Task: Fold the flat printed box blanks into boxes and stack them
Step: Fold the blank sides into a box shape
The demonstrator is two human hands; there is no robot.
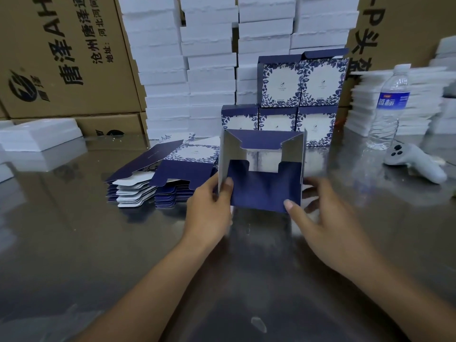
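Box [264, 191] half folded, held upright at mid-worktop [74, 243]: our left hand [209, 206] pinches its left wall, our right hand [323, 213] grips its lower right corner, and its end flaps are not yet tucked. Behind it we count five finished boxes [301, 80] stacked in two rows. Left of it lies a thick pile of blanks [160, 174], so most work seems left

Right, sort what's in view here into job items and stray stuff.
Job:
half-folded box, held by left hand and right hand
pile of flat blanks
stacked finished boxes

Lying about:
water bottle
white controller
white stacks
brown cartons
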